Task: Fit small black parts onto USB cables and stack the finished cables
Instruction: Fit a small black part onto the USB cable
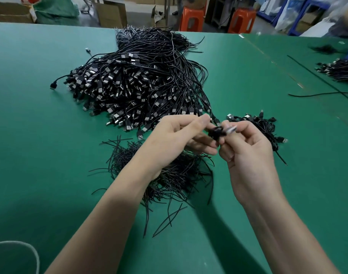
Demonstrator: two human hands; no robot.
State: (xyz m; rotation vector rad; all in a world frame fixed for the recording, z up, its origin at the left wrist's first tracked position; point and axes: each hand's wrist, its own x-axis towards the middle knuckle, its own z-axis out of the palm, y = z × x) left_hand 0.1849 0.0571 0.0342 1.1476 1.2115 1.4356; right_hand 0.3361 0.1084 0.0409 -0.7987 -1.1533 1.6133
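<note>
While the left hand (181, 133) pinches the part (216, 132) and the right hand (246, 147) the plug (231, 128) mid-frame, a skewed push could drop the part.

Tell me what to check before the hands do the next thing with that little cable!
1. Grip on the cable: ok. The left hand and the right hand both pinch the coiled cable above the table.
2. Small black part fitted: cannot tell. Fingers and blur hide it.
3. Place for the finished one: ok. The small stack lies just beyond the right hand.
4. More cables to do: ok. The big pile lies beyond the hands.
5. Thin black strands: ok. A heap lies under the left forearm.
</note>
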